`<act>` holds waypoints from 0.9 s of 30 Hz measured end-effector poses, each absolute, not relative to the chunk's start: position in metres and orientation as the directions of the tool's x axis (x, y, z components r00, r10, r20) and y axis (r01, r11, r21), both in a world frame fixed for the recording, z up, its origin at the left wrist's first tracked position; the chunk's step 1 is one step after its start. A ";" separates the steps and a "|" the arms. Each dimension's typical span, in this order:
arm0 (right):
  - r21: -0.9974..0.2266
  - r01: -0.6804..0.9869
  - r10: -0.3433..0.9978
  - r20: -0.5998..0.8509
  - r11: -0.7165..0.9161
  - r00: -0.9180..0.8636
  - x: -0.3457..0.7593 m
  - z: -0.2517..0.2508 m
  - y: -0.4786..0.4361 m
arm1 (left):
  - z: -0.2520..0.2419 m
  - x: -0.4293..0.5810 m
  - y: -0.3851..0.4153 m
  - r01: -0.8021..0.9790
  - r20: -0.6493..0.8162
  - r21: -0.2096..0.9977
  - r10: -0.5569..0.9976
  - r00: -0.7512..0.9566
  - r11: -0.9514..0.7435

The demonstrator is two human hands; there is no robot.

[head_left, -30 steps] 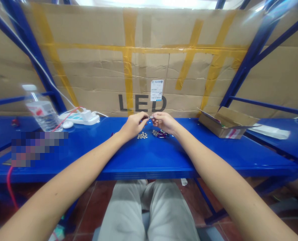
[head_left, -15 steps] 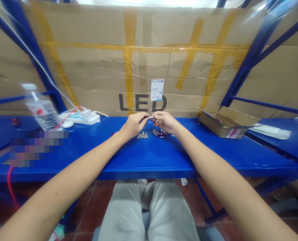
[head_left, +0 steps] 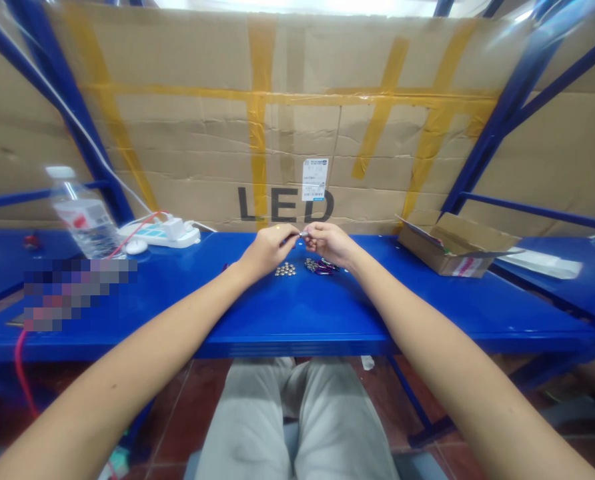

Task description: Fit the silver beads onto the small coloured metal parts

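Note:
Above the middle of the blue table (head_left: 297, 313), my left hand (head_left: 272, 248) and my right hand (head_left: 330, 241) meet at the fingertips. Both are closed in a pinch on a small silvery metal piece (head_left: 303, 234) that shows between them; its exact kind is too small to tell. Just below my hands lies a group of small round shiny metal pieces (head_left: 285, 269). To the right of that group is a pile of purple and silver small metal parts (head_left: 321, 266), under my right hand. Part of a purple item peeks out beside my left wrist.
An open cardboard box (head_left: 452, 243) stands at the right beside a white packet (head_left: 542, 262). On the left are a water bottle (head_left: 87, 220), a white power strip (head_left: 162, 232) with a plug and a red cable (head_left: 22, 373). A large cardboard panel (head_left: 197, 153) rises behind the table.
My hands stay in nearly the same place, fingertips together on the small metal piece. Only a slight shift of the fingers shows; the parts on the table lie as before.

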State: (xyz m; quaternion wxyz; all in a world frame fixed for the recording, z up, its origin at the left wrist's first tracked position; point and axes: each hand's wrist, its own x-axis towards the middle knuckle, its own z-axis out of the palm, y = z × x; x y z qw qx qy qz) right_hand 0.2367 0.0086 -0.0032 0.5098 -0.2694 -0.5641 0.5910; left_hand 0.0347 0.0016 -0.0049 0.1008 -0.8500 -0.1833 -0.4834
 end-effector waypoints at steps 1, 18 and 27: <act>-0.942 -0.297 0.905 0.260 0.159 -0.338 0.237 -0.003 0.009 | -0.004 0.035 0.001 0.410 0.856 0.017 0.225 0.465 -0.912; -0.946 -0.308 0.861 0.235 0.097 -0.451 0.237 0.000 0.003 | -0.004 0.037 -0.002 0.332 0.878 -0.033 0.132 0.460 -0.943; -0.939 -0.339 0.842 0.226 0.055 -0.489 0.237 -0.001 0.002 | -0.004 0.037 -0.004 0.326 0.866 -0.101 0.079 0.494 -0.940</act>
